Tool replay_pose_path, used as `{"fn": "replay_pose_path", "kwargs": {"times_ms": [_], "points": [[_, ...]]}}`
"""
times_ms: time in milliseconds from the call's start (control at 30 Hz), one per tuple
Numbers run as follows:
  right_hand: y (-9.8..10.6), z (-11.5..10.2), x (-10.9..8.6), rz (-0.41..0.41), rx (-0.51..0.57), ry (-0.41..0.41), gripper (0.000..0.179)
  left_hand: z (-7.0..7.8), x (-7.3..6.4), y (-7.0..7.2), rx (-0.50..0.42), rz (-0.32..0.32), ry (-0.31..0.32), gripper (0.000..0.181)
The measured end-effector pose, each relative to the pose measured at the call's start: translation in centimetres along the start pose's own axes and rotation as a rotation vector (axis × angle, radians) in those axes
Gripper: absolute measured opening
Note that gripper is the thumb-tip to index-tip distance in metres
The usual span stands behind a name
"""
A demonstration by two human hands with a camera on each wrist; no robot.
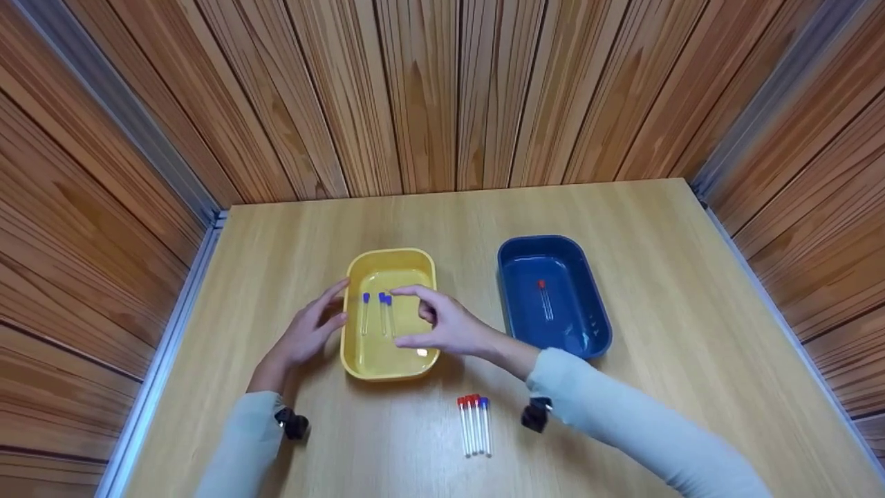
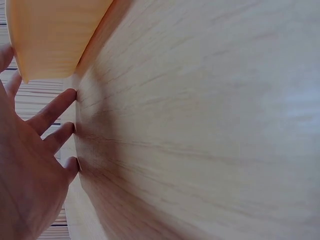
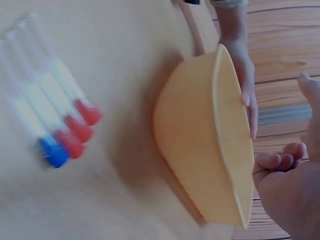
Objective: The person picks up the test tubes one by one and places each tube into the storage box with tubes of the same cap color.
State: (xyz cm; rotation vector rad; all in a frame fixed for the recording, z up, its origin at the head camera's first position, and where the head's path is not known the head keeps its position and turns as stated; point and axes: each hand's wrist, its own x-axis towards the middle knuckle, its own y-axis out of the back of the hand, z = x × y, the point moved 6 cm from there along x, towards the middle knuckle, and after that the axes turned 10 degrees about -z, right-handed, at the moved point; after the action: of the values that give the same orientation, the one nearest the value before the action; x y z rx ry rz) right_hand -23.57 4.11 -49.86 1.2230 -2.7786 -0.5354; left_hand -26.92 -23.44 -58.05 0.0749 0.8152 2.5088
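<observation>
Over the yellow tray (image 1: pixel 373 369), my right hand (image 1: pixel 453 324) has its thumb and index finger spread apart with nothing between them; the other fingers are bent. In the right wrist view this hand (image 3: pixel 292 192) is partly cut off at the edge. Three blue-capped tubes (image 1: pixel 365 317) lie inside that tray, side by side. My left hand (image 1: pixel 308 333) touches the tray's left rim, its fingers spread; the left wrist view shows the hand (image 2: pixel 30 150) beside the tray's outer wall (image 2: pixel 55 40).
A dark blue tray (image 1: pixel 518 304) stands to the right, holding one red-capped tube (image 1: pixel 546 303). On the table (image 1: pixel 387 443) near the front lie three red-capped tubes (image 1: pixel 470 429) and one blue-capped tube (image 1: pixel 487 432) in a row. Wood-patterned walls (image 1: pixel 429 97) surround the table.
</observation>
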Motion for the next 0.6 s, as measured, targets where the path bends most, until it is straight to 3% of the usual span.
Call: {"fn": "replay_pose_path", "kwargs": {"times_ms": [300,600], "points": [[-0.3,0.8,-4.1,0.041,0.035,-0.039,0.077,0.1,0.0,0.3,0.004,0.017,-0.022,0.067],[-1.3,3.0,-7.9,0.011,-0.066,-0.086,0.079,-0.3,0.0,0.0,-0.04,-0.017,0.015,0.068]]}}
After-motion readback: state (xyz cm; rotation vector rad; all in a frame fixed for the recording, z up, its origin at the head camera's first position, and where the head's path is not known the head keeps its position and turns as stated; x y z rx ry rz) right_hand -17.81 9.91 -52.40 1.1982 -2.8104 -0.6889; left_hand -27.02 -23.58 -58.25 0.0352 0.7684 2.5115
